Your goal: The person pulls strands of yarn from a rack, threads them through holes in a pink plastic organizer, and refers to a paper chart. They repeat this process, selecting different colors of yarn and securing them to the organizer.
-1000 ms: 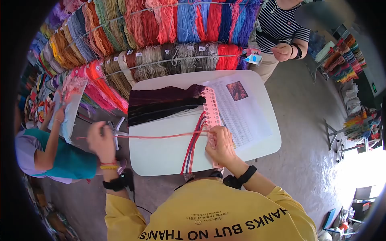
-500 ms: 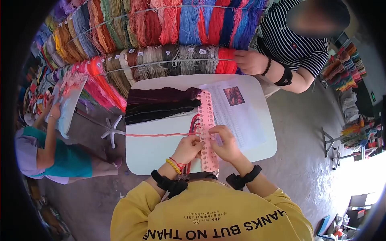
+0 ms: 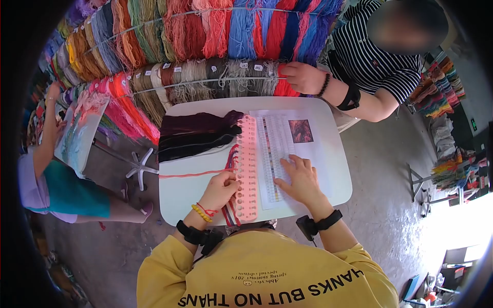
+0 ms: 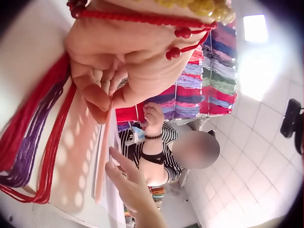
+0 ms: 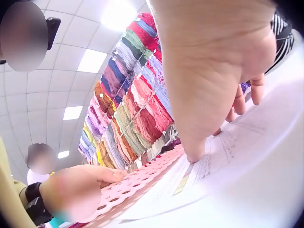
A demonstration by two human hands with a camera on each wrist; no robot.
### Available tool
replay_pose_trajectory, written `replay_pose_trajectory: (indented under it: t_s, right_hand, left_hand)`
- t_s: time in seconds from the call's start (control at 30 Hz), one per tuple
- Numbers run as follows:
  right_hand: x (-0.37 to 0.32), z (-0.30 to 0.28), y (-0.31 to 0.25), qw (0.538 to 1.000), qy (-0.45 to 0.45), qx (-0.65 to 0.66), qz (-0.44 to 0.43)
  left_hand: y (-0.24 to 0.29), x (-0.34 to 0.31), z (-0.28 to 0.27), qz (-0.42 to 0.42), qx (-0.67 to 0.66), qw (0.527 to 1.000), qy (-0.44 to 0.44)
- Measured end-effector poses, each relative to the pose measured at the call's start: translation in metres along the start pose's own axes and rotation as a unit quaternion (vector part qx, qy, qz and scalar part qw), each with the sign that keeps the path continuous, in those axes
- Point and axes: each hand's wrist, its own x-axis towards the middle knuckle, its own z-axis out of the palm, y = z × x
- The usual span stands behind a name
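On the white table, my left hand (image 3: 218, 191) pinches the edge of a pink perforated thread board (image 3: 248, 169) between thumb and finger, as the left wrist view shows. Dark purple (image 3: 192, 122) and black (image 3: 197, 145) thread bundles hang from the board's far holes. Below them are red and purple threads (image 4: 33, 156), looped down its left side. A salmon strand (image 3: 190, 176) runs from the board out to the left table edge. My right hand (image 3: 303, 179) rests with fingers spread on a printed chart (image 3: 267, 194), thumb and fingertips on its columns.
Racks of coloured yarn skeins (image 3: 200, 31) stand just past the table (image 3: 336, 174). A person in a striped shirt (image 3: 395, 64) reaches to the red yarn at the back right. Another person (image 3: 67, 190) works at a small board on the left.
My left hand drew the salmon strand out leftward, then came back to the board. The board has shifted left, uncovering the chart's columns. My right hand has left the board for the chart.
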Motion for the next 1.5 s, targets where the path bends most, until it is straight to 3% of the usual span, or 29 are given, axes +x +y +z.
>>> replay_pose_trajectory:
  t_s: [0.33,0.43,0.53,0.57,0.63,0.7,0.77,0.87,0.97,1.07,1.13,1.2,1.23,1.27,1.33,1.5]
  right_hand:
    - [-0.001,0.003,-0.019,0.999,-0.015,0.012,-0.031]
    - [0.0,0.006,-0.021,0.999,-0.006,0.014,-0.038]
    - [0.001,0.007,-0.027,0.999,-0.012,0.014,-0.045]
    - [0.003,0.009,-0.029,0.999,-0.011,0.013,-0.051]
    - [0.003,0.009,-0.039,0.998,-0.009,0.008,-0.065]
    - [0.008,0.005,-0.047,0.996,-0.027,0.02,-0.078]
    - [0.015,0.003,-0.055,0.994,-0.05,0.033,-0.095]
    - [0.031,-0.002,-0.065,0.989,-0.097,0.012,-0.108]
    - [0.062,-0.015,-0.08,0.976,-0.11,0.128,-0.135]
    - [0.108,-0.04,-0.111,0.953,0.026,0.235,-0.19]
    - [0.142,-0.076,-0.142,0.927,0.088,0.32,-0.176]
    - [0.195,-0.091,-0.156,0.88,0.189,0.394,-0.186]
    - [0.228,-0.097,-0.159,0.83,0.235,0.454,-0.222]
    - [0.245,-0.116,-0.172,0.806,0.218,0.533,-0.136]
    - [0.301,-0.136,-0.17,0.808,0.323,0.48,-0.112]
    - [0.396,-0.163,-0.164,0.75,0.533,0.374,-0.116]
  left_hand:
    - [0.002,0.001,-0.044,-0.006,-0.025,0.999,0.03]
    - [0.008,0.0,-0.046,-0.03,-0.011,0.999,-0.005]
    - [0.003,0.002,-0.051,0.013,0.043,0.998,-0.042]
    - [0.008,-0.001,-0.049,-0.017,0.032,0.999,-0.029]
    - [0.004,0.0,-0.056,0.029,0.047,0.997,-0.051]
    - [0.007,-0.001,-0.064,-0.006,-0.002,0.997,-0.074]
    - [-0.002,0.003,-0.077,0.035,-0.032,0.995,-0.091]
    - [0.002,0.0,-0.092,-0.021,-0.112,0.987,-0.114]
    - [-0.023,0.013,-0.096,0.004,0.035,0.99,-0.133]
    - [-0.011,0.007,-0.09,-0.013,-0.005,0.993,-0.117]
    - [-0.006,0.004,-0.089,-0.015,0.019,0.994,-0.105]
    - [-0.014,0.007,-0.091,0.007,0.035,0.994,-0.104]
    - [-0.016,0.007,-0.091,0.005,0.026,0.994,-0.108]
    - [-0.014,0.006,-0.091,0.004,0.019,0.994,-0.111]
    - [-0.018,0.008,-0.091,0.008,0.033,0.993,-0.111]
    - [-0.01,0.003,-0.092,0.015,0.077,0.991,-0.105]
